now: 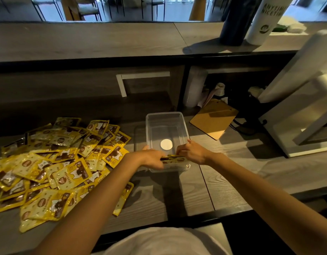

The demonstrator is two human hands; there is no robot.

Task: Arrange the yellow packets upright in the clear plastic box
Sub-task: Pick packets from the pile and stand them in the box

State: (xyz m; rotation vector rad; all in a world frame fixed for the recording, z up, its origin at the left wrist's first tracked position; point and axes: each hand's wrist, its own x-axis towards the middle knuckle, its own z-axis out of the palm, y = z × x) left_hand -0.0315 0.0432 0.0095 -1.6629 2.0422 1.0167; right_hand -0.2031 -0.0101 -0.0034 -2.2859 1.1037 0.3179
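Observation:
A clear plastic box [165, 118] stands on the wooden counter, with a round white sticker [166, 144] on its floor. At its near end a few yellow packets [174, 159] stand on edge against the wall. My left hand [152, 159] grips their left side and my right hand [191, 152] pinches their right side, both reaching into the box. A large loose pile of yellow packets [55, 162] lies flat on the counter to the left of the box.
A brown clipboard [214, 119] lies behind the box to the right. A white stand [297, 107] fills the right side. On the raised shelf at the back stand a dark bottle [234, 21] and a white bottle [264, 21].

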